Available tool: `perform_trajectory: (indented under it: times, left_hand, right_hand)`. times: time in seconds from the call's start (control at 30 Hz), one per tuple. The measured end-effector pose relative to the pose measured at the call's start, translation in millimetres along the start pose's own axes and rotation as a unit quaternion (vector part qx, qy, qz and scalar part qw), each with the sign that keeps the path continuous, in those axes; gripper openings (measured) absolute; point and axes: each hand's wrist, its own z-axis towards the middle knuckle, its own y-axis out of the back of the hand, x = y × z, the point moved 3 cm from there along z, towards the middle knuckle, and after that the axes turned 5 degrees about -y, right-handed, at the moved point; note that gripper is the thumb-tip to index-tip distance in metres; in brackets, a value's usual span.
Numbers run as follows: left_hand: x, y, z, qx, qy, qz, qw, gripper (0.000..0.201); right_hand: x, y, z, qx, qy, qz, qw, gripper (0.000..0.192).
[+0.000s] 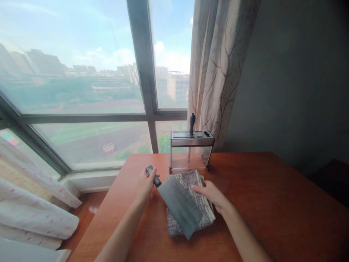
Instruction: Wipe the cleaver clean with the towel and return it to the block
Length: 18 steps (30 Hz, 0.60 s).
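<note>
My left hand (145, 183) grips the black handle of a broad cleaver (180, 205). Its grey blade lies flat over a folded grey cloth (191, 182) on the wooden table (272, 203). My right hand (209, 194) rests on the cloth's right side, fingers touching the fabric beside the blade. Behind the cloth stands a clear knife holder (191, 151) with a metal top, and one black-handled knife (192, 123) is stuck upright in it.
A large window (81, 91) fills the left and back. A patterned curtain (218, 72) hangs behind the knife holder. White bedding (32, 214) lies low at the left, beyond the table's left edge. A grey wall stands at the right.
</note>
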Motion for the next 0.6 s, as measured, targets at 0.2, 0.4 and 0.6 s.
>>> perform_trajectory:
  times: [0.2,0.4,0.6]
  left_hand:
    - [7,-2.8,-5,-0.035,0.026,-0.107,0.993,0.048]
    - [9,-9.5,-7,-0.036,0.103,-0.241,0.964,0.049]
    - [-17,-12.2,-10,0.025,0.099,-0.337,0.936,0.034]
  right_hand:
    - [0,-13,-9,0.139,-0.073,0.334,0.929,0.032]
    - [-8,-17,-20,0.208,-0.146,0.46,0.851,0.031]
    - [-6,-3,-25,0.192,-0.151,0.49,0.837,0.036]
